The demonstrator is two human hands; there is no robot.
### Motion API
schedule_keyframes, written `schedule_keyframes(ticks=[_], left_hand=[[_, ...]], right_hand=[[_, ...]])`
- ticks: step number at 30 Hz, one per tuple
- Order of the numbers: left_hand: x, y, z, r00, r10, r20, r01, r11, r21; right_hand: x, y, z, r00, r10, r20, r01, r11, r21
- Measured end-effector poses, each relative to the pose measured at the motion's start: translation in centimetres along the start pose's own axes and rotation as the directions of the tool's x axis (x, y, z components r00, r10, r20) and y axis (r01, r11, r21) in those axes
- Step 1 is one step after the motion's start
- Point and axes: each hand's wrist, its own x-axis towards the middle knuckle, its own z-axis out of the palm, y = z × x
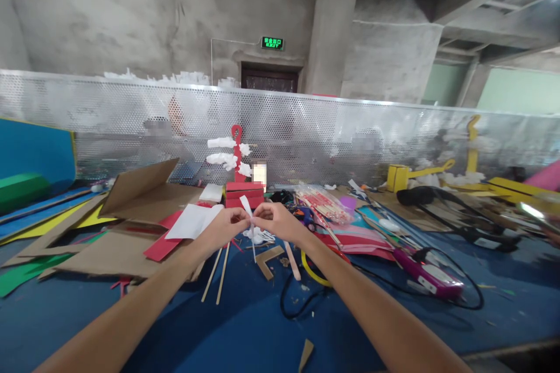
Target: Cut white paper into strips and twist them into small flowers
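Both my hands meet over the middle of the table, fingertips pinched together. A thin white strip [245,204], like paper or tissue, is between them; one end sticks up and the other hangs down. My left hand [227,225] pinches it from the left, and my right hand [280,222] from the right. Just behind stands a red cardboard piece [238,172] with a looped top and white tufts on its sides, on a red box [234,187]. Below the hands lie white scraps [262,236], an L-shaped cardboard piece [268,263] and two thin wooden sticks [223,274].
Brown cardboard [116,256], red sheets [160,249] and white paper [192,221] lie left. On the right are a bag of red-and-white sticks [326,204], a purple power strip [429,277] with a black cable, and a yellow cardboard piece [398,178]. A perforated metal panel [297,134] runs behind.
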Motion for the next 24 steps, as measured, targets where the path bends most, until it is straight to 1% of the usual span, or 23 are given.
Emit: schedule_keyframes(ticks=[6,14,20,24], left_hand=[[0.0,-0.2,0.0,1.000,0.001,-0.008,-0.001,1.000,0.009],[-0.3,1.2,0.0,0.998,-0.057,-0.023,0.057,0.998,0.009],[-0.5,1.7,0.0,0.999,-0.041,-0.008,0.041,0.999,0.028],[-0.5,1.7,-0.1,0.998,-0.059,-0.011,0.060,0.997,0.057]], right_hand=[[0.2,0.4,0.1,1.000,-0.024,-0.015,0.024,0.999,-0.026],[0.2,0.4,0.0,1.000,-0.027,-0.015,0.026,1.000,-0.006],[0.2,0.4,0.1,0.999,-0.030,-0.025,0.030,0.999,-0.025],[0.2,0.4,0.1,0.998,-0.042,-0.035,0.041,0.998,-0.048]])
